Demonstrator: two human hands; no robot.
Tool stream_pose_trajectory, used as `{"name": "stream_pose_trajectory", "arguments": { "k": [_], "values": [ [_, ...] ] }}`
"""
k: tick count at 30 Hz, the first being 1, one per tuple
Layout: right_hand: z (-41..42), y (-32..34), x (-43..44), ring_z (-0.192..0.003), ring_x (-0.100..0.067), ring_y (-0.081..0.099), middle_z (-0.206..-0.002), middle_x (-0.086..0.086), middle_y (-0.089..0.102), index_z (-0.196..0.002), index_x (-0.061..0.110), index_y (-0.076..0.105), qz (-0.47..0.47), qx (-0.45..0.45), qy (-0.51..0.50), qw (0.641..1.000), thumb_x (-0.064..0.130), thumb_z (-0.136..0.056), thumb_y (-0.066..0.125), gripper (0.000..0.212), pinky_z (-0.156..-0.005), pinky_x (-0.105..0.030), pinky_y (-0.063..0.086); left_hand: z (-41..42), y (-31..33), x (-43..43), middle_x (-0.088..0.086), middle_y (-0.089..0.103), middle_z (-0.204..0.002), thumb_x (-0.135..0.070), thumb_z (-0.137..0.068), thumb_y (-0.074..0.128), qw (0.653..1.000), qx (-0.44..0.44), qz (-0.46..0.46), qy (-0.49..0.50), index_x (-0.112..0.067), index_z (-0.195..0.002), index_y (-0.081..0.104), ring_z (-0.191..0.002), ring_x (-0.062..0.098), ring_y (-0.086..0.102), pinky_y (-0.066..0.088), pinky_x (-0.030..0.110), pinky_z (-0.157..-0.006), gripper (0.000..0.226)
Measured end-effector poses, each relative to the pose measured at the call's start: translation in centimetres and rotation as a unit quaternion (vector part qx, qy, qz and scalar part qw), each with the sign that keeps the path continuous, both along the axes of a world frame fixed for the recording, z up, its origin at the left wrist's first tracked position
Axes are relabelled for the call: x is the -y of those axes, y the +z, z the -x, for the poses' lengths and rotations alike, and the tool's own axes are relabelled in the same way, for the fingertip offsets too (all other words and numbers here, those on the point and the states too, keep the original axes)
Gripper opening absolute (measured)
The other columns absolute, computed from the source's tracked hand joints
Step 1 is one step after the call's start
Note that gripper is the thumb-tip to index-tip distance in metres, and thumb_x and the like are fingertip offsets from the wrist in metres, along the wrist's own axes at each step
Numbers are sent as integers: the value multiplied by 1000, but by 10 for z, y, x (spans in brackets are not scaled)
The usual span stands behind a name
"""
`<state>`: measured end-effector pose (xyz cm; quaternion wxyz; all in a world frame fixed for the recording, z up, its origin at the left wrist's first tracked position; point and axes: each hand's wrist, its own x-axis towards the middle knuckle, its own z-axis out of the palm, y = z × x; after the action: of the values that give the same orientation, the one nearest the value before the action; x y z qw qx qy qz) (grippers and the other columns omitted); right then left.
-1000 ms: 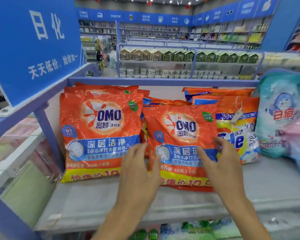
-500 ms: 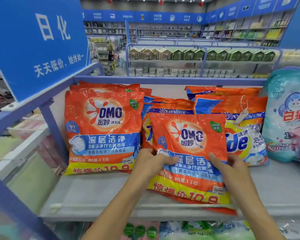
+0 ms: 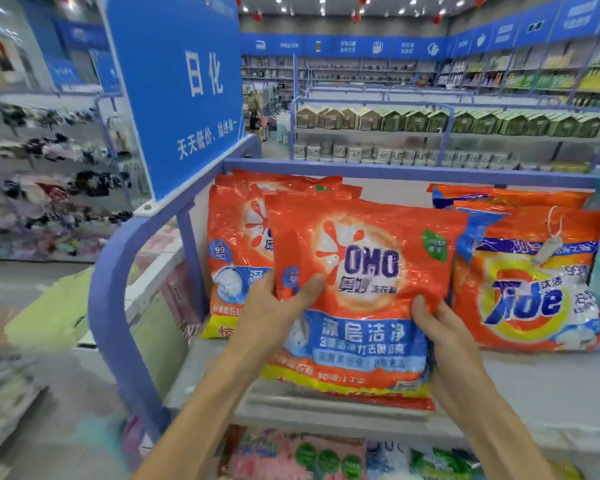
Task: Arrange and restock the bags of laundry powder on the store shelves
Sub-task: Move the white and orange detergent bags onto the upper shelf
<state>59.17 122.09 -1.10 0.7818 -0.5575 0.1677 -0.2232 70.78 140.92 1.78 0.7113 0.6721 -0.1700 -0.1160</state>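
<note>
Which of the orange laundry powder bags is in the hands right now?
The front OMO bag, gripped by the left hand and right hand. The other OMO bags stand behind it; the Tide bag to its right is untouched.

Glossy, crinkled plastic film wraps the orange OMO bag [image 3: 361,271], light glinting off its creases; the Tide bag [image 3: 527,299] beside it wears the same shiny wrapper. The grey shelf board [image 3: 534,379] is smooth and matt. The blue tubular frame [image 3: 113,271] carries a smooth painted finish with a soft sheen. A dull tag [image 3: 548,249] on string, blurred here, may be paper.
</note>
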Motion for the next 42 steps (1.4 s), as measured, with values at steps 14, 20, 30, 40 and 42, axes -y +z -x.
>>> {"name": "stream_pose_trajectory", "arguments": {
  "k": [14, 20, 30, 40, 42],
  "values": [
    [-107, 33, -57, -94, -25, 77, -105, -7, 79, -114, 17, 70, 64, 16, 21, 998, 30, -99, 66, 20, -84, -41, 62, -66, 17, -51, -5, 79, -80, -52, -87, 74, 966, -6, 59, 252, -20, -92, 73, -72, 15, 77, 62, 41, -79, 32],
    [-105, 32, -45, -76, -17, 76, -94, -6, 80, -110, 17, 73, 67, 16, -1, 998, 26, -104, 58, 18, -65, -28, 62, -73, 12, -52, -3, 80, -83, -45, -86, 77, 964, -67, 96, 237, -18, -99, 74, -73, 18, 78, 62, 44, -80, 30],
    [-95, 40, -44, -71, -11, 74, -82, -1, 78, -90, 16, 76, 58, 12, -35, 998, 35, -99, 65, 23, -61, -22, 58, -77, 20, -45, -12, 78, -77, -54, -94, 63, 955, -62, 115, 266, -26, -85, 69, -68, 8, 75, 60, 36, -76, 30],
    [-29, -13, -61, -97, 3, 72, -112, 26, 73, -126, 40, 53, 283, -166, 167, 930, 40, -50, 101, 90, -83, -21, 58, -14, -29, -79, -12, 67, -121, -50, -57, 96, 986, -3, -124, 110, -37, -134, 40, -105, 13, 70, 58, 48, -91, 96],
    [-30, -26, -64, -102, 3, 70, -114, 30, 70, -130, 42, 48, 309, -167, 154, 924, 27, -51, 103, 97, -92, -29, 57, -14, -43, -83, -9, 59, -138, -56, -37, 101, 985, 13, -154, 81, -47, -141, 28, -126, 18, 60, 51, 53, -102, 128]
  ]
}}
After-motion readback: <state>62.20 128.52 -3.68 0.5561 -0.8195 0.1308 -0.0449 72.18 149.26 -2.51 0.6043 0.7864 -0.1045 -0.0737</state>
